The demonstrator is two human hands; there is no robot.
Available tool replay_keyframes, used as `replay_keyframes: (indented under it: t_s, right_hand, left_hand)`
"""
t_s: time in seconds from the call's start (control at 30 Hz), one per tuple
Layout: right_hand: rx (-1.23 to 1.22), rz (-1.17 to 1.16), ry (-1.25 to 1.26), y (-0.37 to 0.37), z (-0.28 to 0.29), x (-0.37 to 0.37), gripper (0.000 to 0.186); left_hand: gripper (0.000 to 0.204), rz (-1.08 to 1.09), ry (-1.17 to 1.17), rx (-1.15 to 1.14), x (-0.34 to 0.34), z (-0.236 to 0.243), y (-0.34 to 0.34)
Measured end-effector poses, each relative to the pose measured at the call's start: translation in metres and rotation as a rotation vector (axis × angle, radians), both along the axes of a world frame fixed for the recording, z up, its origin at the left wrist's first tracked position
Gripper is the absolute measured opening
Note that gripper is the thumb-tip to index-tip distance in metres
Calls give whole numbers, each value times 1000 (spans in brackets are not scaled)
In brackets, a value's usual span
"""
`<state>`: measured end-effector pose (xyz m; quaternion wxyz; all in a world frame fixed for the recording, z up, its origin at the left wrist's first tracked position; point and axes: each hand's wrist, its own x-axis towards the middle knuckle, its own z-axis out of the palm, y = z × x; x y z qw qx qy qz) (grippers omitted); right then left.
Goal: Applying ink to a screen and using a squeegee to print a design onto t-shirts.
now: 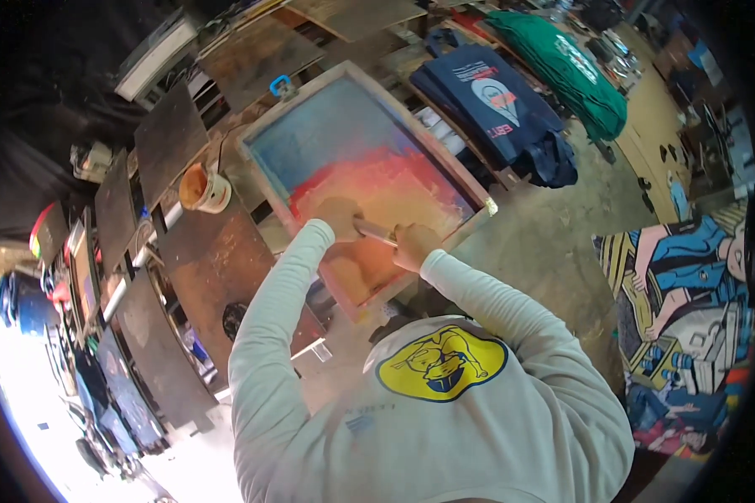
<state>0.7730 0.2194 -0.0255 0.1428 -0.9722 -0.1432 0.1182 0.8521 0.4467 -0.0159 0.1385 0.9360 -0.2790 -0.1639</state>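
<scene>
A wooden-framed printing screen [295, 103] lies at a slant in front of me, its mesh bluish at the far end. Red and orange ink [369, 186] spreads across the middle and near part of the mesh. Both my hands grip a squeegee [376, 231] over the near half of the screen. My left hand [337, 220] is closed at its left end, fingers partly lost in the dim light. My right hand [416, 246] wraps round the right end. The squeegee's lower edge is hard to make out.
An ink-stained bucket [205, 189] stands left of the screen, among dark boards [171, 132] on racks. A blue clamp-like piece [282, 85] sits at the frame's far corner. Right of it lie navy bags [495, 105] and a green bag [562, 71]. A colourful cartoon panel [688, 335] is at lower right.
</scene>
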Motion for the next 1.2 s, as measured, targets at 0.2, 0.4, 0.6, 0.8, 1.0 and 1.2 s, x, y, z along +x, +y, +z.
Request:
replay_keyframes:
  t_s: [0.2, 0.4, 0.6, 0.8, 1.0, 1.2]
  right_hand:
    - [20, -43, -1, -45, 1, 31, 35]
    - [53, -307, -82, -82, -19, 29, 33]
    - [4, -433, -65, -72, -15, 32, 38]
    - [-89, -321, -176, -56, -23, 27, 29]
    - [78, -159, -19, -16, -8, 3, 26]
    - [151, 24, 129, 39, -4, -12, 28]
  left_hand:
    - [36, -130, -49, 198, 60, 30, -66]
    - [47, -102, -108, -766, -5, 138, -155]
    - [87, -1044, 1275, -1882, -147, 271, -150]
    - [76, -1072, 1242, -1859, -159, 279, -130]
    - [65, -1010, 1141, -1860, -172, 276, -111]
    - [54, -881, 1100, -1861, -170, 266, -96]
